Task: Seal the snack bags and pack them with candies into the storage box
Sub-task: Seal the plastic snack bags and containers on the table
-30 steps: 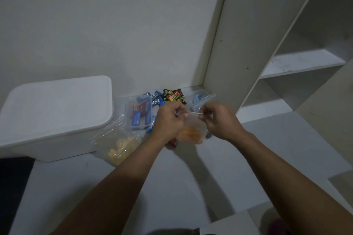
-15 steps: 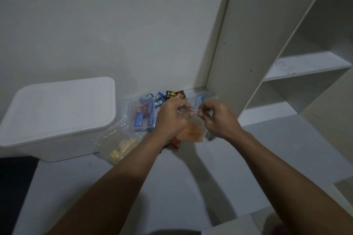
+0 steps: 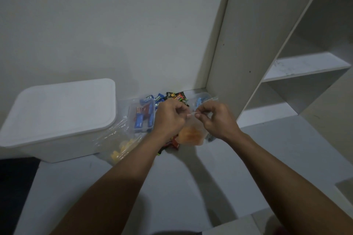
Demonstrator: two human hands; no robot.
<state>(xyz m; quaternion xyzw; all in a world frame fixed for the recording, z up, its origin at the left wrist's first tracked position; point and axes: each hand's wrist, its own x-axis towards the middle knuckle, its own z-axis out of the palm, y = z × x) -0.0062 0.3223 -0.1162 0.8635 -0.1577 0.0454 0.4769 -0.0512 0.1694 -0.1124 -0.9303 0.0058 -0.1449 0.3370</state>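
Observation:
My left hand (image 3: 170, 118) and my right hand (image 3: 215, 118) pinch the top strip of a clear bag of orange snacks (image 3: 190, 135), held just above the floor. A second clear bag with yellow snacks (image 3: 122, 147) lies on the floor to the left. Behind it sits a small clear tub of blue and red candies (image 3: 142, 118). Loose wrapped candies (image 3: 172, 97) lie against the wall, and some red ones (image 3: 172, 144) lie under the held bag. The white storage box (image 3: 57, 120) stands at the left with its lid on.
A beige shelving unit (image 3: 267, 53) stands at the right, its side panel close to my right hand. Another clear bag with blue candies (image 3: 200, 101) lies behind my right hand. A dark mat (image 3: 13, 187) lies at the lower left on the grey floor.
My hands have come closer together along the bag's top strip. The view has shifted slightly; the bag stays at the same spot.

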